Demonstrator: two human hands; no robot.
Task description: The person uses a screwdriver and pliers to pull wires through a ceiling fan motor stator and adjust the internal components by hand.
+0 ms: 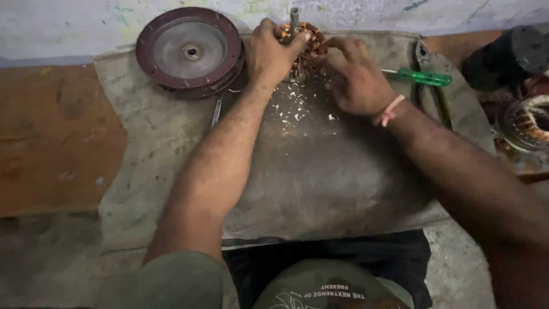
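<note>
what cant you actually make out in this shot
Head view only:
- Copper-wound stator: mostly covered by the left hand and right hand.
- Second winding: cut off by the right edge.
- Dark object: blurred and cropped, kind unclear.
- Metal tool: partly hidden under the left forearm.
- White flakes: too small to identify.
</note>
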